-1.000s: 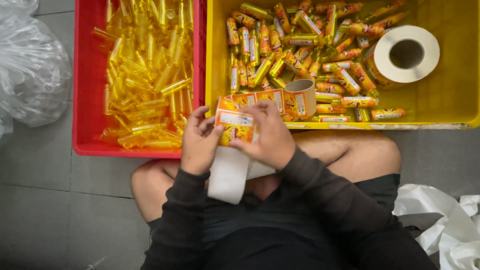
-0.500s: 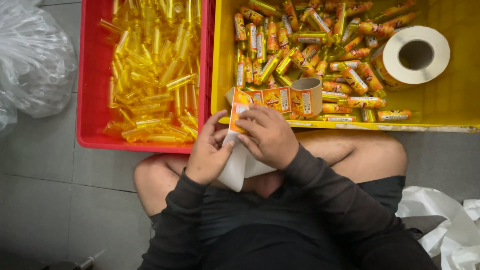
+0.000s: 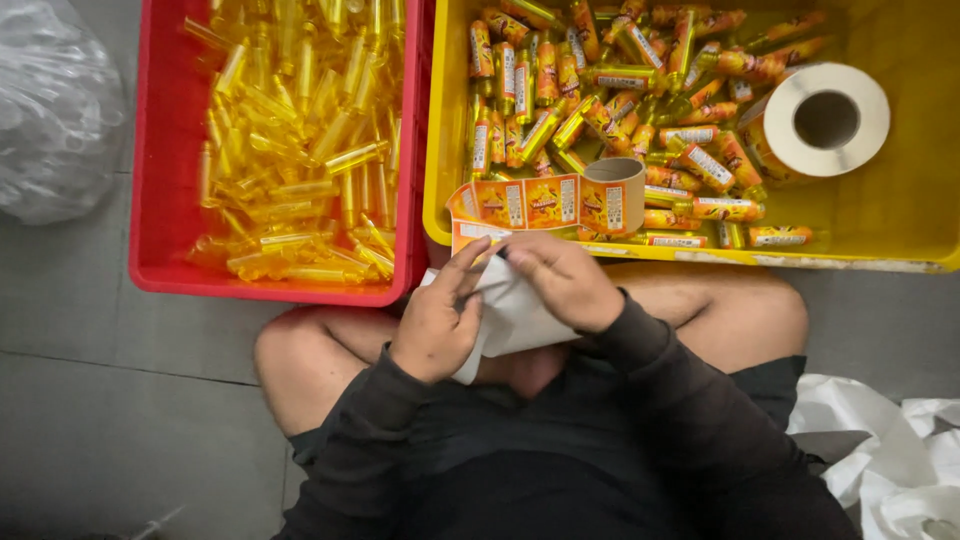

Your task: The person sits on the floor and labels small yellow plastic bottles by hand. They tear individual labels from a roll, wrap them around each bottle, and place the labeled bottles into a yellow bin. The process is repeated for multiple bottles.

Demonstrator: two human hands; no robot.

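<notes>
Pinched a sticker strip (image 3: 520, 203) at the yellow bin (image 3: 900, 225) edge with left hand (image 3: 440, 322) and right hand (image 3: 562, 280). Could have torn or stuck crooked if pulled fast.

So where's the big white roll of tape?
The white roll lies at the right end of the yellow bin, beside the labelled tubes, beyond both hands.

A person wears a dark long-sleeved top with cuffs reaching the wrists. Dark shorts leave the knees bare. Both hands (image 3: 500, 300) are bare, without gloves.
</notes>
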